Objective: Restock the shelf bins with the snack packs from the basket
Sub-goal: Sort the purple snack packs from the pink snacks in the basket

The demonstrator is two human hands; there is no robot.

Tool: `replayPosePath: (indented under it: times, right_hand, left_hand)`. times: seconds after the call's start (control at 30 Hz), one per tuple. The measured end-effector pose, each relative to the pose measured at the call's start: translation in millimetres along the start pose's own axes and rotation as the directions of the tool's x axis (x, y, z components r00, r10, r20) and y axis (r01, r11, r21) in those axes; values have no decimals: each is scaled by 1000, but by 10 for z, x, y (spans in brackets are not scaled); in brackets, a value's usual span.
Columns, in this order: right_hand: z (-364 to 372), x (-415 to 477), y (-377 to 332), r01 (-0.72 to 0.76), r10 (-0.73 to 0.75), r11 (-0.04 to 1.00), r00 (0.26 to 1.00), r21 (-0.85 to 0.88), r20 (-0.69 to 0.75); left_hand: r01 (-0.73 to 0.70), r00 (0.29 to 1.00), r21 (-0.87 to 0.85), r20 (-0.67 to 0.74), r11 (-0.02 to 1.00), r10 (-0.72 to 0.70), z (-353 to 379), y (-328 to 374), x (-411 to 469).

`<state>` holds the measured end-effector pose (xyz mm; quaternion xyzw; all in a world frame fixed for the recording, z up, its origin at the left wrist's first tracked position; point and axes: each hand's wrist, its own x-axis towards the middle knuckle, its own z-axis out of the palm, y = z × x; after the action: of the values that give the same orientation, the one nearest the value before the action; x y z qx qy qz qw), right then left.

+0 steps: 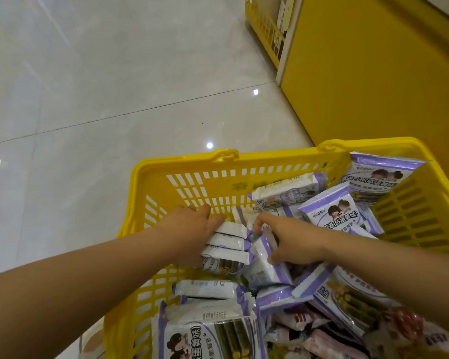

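Gleaming pale floor tiles (101,86) beneath yellow basket (182,161); yellow shelving (373,73) right.

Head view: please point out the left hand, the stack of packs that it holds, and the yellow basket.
left hand (189,230), head view, back of the hand.
stack of packs (228,241), head view, on the middle pack's white edge.
yellow basket (182,162), head view, on the far rim.

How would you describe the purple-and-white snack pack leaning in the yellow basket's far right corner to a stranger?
Find the yellow slotted plastic basket, then its far right corner, nearest the yellow cabinet panel. A flat purple-and-white plastic snack pack leans against that corner. Unlike the packs heaped lower down, it stands propped, printed face out, its top near the rim.
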<state>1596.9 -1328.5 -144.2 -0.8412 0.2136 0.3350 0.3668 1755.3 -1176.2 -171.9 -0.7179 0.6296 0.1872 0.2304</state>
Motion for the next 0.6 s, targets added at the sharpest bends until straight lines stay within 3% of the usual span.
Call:
replayPosePath:
  times: [0.47,0.6]
  right_hand:
    - [-622,-382,-49,7,-21,994,992,-107,-125]
    - [-764,-456,-101,28,-17,997,988,72,-151]
  left_hand:
    - [12,984,-172,176,985,19,-29,154,-53]
    - [64,954,-238,298,969,11,-27,170,-40]
